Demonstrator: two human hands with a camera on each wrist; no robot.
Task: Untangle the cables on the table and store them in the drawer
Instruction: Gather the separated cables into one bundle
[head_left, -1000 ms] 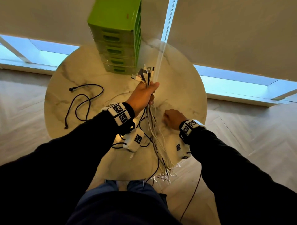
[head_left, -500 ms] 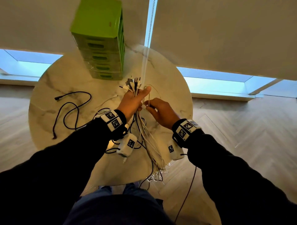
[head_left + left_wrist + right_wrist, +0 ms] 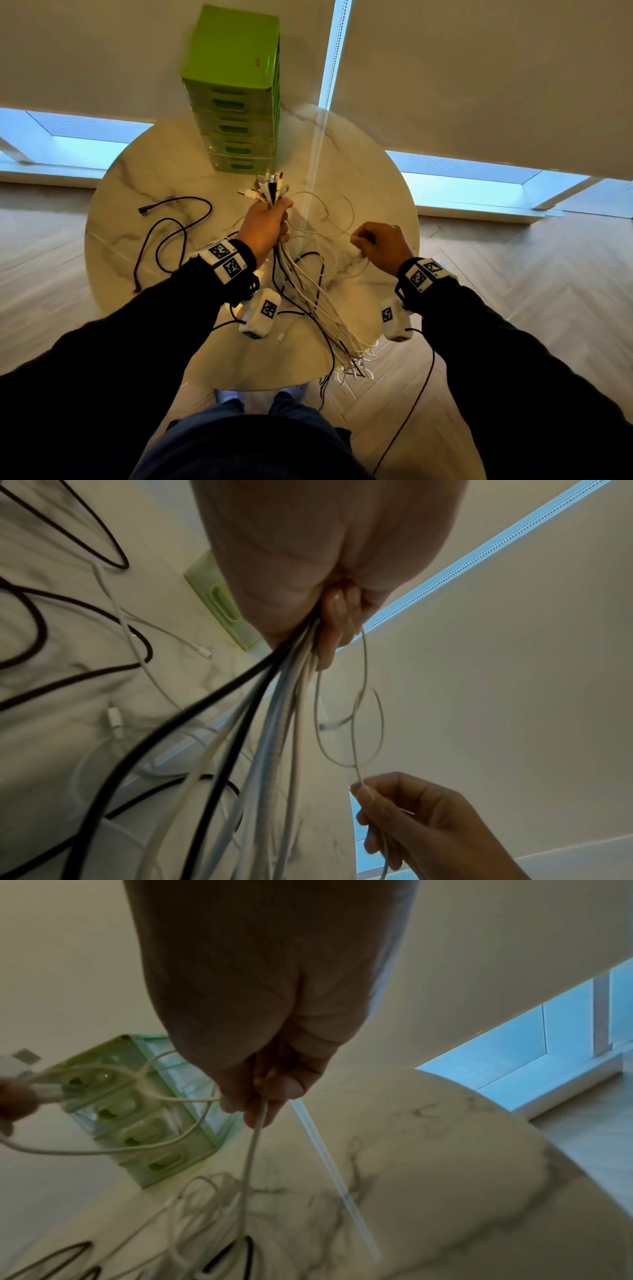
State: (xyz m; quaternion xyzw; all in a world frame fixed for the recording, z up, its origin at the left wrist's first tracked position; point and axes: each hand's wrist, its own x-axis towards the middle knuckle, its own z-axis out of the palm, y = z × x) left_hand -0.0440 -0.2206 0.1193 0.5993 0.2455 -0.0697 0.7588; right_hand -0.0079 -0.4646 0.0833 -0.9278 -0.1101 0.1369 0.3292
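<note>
My left hand (image 3: pixel 265 224) grips a bundle of white and black cables (image 3: pixel 308 291) above the round marble table (image 3: pixel 376 192). Their plugs (image 3: pixel 269 186) stick up from the fist, and the long ends hang past the table's near edge. In the left wrist view the left hand (image 3: pixel 329 620) holds the cable bundle (image 3: pixel 260 723) tight. My right hand (image 3: pixel 371 241) pinches one thin white cable (image 3: pixel 322 233) that loops back to the left fist. The right wrist view shows the right hand (image 3: pixel 270 1093) with this white cable (image 3: pixel 250 1150) running down from it. A green drawer unit (image 3: pixel 236 113) with closed drawers stands at the table's far side.
A loose black cable (image 3: pixel 164 233) lies on the table's left part. More white cables (image 3: pixel 205 1199) lie on the marble under my right hand. A blind cord (image 3: pixel 330 68) hangs behind the table. A thin dark wire (image 3: pixel 411 411) trails to the wooden floor at the right.
My right hand rose from the table, met the left fist, took one white cable and has drawn it out to the right. The left hand keeps its hold on the bundle.
</note>
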